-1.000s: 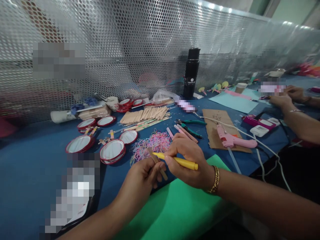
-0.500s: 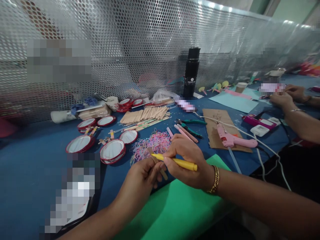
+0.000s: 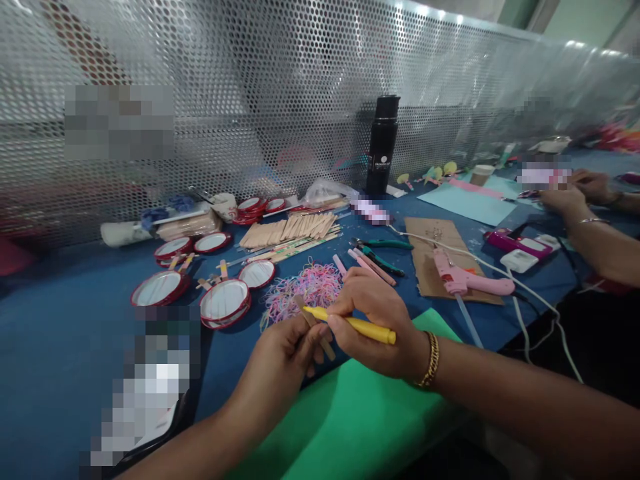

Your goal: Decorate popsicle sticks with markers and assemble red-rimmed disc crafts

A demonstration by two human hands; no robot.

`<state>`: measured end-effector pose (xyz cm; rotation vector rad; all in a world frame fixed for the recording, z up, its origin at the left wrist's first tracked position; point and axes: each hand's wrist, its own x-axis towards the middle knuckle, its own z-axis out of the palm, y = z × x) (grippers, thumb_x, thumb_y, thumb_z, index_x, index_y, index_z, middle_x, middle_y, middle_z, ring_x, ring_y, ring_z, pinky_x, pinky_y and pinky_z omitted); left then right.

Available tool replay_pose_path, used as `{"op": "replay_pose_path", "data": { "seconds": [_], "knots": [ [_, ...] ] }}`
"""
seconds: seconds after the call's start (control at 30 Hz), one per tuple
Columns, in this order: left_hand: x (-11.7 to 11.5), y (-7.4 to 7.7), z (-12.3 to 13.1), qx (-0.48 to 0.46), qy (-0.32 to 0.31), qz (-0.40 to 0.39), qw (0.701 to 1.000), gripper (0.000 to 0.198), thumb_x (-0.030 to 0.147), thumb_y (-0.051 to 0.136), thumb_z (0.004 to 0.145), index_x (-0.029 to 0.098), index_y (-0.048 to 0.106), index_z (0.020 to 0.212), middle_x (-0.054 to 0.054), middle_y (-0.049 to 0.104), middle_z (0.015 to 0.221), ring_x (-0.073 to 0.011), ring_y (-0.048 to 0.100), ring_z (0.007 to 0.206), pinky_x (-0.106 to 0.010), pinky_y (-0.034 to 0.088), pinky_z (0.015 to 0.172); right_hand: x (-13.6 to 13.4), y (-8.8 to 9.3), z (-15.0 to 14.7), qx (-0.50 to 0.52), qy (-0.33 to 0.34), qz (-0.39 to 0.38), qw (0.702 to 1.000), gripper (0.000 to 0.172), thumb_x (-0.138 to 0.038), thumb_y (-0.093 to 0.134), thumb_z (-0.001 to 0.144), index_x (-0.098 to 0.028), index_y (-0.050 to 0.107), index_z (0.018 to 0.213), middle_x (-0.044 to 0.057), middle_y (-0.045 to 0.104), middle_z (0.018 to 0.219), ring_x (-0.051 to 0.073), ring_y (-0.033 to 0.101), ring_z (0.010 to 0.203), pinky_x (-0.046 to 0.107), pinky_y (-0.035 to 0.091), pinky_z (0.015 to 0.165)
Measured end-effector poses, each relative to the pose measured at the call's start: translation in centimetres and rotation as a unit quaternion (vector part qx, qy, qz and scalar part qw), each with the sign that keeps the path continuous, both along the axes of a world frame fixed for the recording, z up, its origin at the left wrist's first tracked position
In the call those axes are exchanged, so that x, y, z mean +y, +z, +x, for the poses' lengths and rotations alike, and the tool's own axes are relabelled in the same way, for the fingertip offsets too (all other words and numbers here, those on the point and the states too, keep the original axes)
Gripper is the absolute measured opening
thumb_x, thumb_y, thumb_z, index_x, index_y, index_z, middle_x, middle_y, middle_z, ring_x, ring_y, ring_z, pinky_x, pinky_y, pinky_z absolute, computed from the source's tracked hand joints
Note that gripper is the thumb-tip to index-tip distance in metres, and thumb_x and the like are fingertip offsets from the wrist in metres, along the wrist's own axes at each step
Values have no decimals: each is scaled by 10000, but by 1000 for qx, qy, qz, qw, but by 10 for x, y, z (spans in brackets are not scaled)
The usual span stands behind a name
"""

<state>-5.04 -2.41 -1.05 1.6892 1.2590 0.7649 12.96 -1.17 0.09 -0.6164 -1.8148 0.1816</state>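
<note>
Between the thumb and fingers of my left hand (image 3: 287, 350) is a flat wooden stick (image 3: 327, 348), tilted over the front of the table. My right hand (image 3: 375, 320) is closed on a yellow marker (image 3: 373, 330), whose tip meets the upper part of the stick. Just behind the stick lies a heap of pastel elastic bands (image 3: 305, 287). Green paper (image 3: 345, 413) spreads beneath both hands. Pink and peach markers (image 3: 373, 267) rest beyond my right hand.
Red-rimmed round lids (image 3: 225, 300) and a pile of wooden sticks (image 3: 290, 228) are at left and centre. Teal pliers (image 3: 380, 253), a black bottle (image 3: 383, 147) and a pink glue gun (image 3: 463, 277) stand or lie farther right. Another person's hands (image 3: 575, 197) are at the far right.
</note>
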Motion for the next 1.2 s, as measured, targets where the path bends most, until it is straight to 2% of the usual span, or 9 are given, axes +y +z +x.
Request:
{"op": "replay_pose_path", "data": {
  "seconds": [0.1, 0.3, 0.5, 0.7, 0.87, 1.07, 1.2],
  "knots": [
    [-1, 1, 0, -6, -2, 0, 1000, 428, 497, 525, 916, 199, 564, 612, 24, 529, 522, -106, 447, 454, -216, 335, 447, 1, -3, -1, -8, 20, -5, 1000, 134, -170, 606, 861, -217, 522, 768, -44, 545, 664, 121, 489, 620, 351, 460, 746],
    [0, -2, -1, 3, -9, -4, 1000, 384, 484, 522, 921, 188, 630, 701, 8, 590, 581, -112, 487, 465, -220, 366, 452, 2, 1, 1, -2, -23, -3, 1000, 175, -142, 586, 859, -215, 498, 727, -42, 519, 649, 125, 468, 628, 335, 435, 710],
    [0, -2, 0, -5, -4, 0, 1000, 431, 499, 517, 920, 198, 569, 616, 28, 518, 515, -104, 444, 453, -214, 328, 445, 0, -1, -1, -4, 20, 6, 1000, 131, -155, 602, 860, -211, 526, 770, -44, 544, 657, 119, 493, 619, 345, 452, 727],
    [0, -1, 0, 8, -5, 1, 1000, 402, 494, 526, 913, 191, 606, 660, 11, 574, 564, -107, 472, 458, -219, 355, 449, 1, 1, 1, -5, -23, 1, 1000, 161, -145, 605, 852, -213, 513, 739, -38, 544, 660, 128, 482, 645, 340, 444, 720],
    [-1, -2, -1, 1, 0, -1, 1000, 430, 514, 519, 914, 202, 571, 623, 27, 517, 516, -107, 441, 453, -218, 327, 443, 0, -1, 0, -2, 15, 9, 1000, 138, -150, 613, 853, -211, 525, 765, -42, 544, 661, 120, 489, 631, 345, 458, 735],
    [-1, -3, -1, 2, -7, -4, 1000, 398, 492, 523, 916, 198, 597, 658, 14, 571, 565, -109, 467, 459, -221, 351, 447, 1, 0, 2, -8, -22, -6, 1000, 168, -153, 602, 859, -216, 510, 734, -37, 536, 656, 129, 477, 639, 338, 439, 708],
    [-2, -1, 0, -7, 0, -7, 1000, 421, 505, 527, 911, 204, 567, 619, 29, 518, 517, -107, 436, 454, -220, 328, 446, 0, 0, -1, -2, 2, 1, 1000, 142, -168, 599, 863, -217, 524, 753, -36, 543, 658, 130, 487, 635, 340, 449, 709]
  ]
}}
